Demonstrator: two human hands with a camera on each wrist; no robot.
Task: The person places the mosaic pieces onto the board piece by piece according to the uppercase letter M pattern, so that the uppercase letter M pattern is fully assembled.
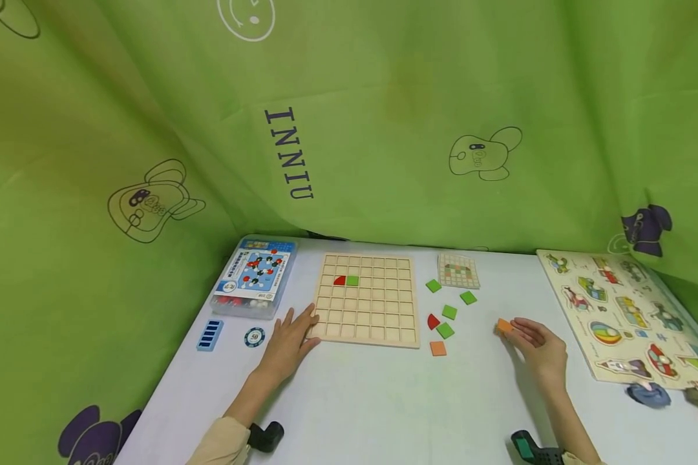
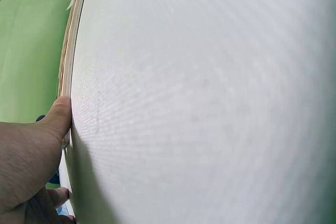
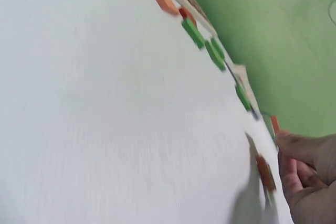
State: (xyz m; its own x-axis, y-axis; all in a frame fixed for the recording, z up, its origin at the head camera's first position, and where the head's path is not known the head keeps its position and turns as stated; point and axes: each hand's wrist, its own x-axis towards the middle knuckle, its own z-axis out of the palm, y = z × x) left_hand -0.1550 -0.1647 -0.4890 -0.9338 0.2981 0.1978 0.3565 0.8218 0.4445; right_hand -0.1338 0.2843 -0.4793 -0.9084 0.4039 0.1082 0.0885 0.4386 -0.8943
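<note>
Your right hand (image 1: pixel 541 354) pinches an orange tile (image 1: pixel 505 325) between thumb and fingers, right of the loose tiles (image 1: pixel 450 312), well apart from the wooden grid board (image 1: pixel 366 331), whose near-left corner your left hand (image 1: pixel 289 340) touches, fingers extended, near the round chip (image 1: pixel 254 337)

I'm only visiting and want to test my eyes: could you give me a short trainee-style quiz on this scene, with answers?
1. True or false: the left hand touches the wooden grid board.
2. What colour is the tile that the right hand pinches? A. green; B. orange; C. red.
3. How many pieces lie in the board's cells?

Key:
1. True; it touches the edge.
2. B.
3. Two: a red quarter-round piece and a green square.
</note>
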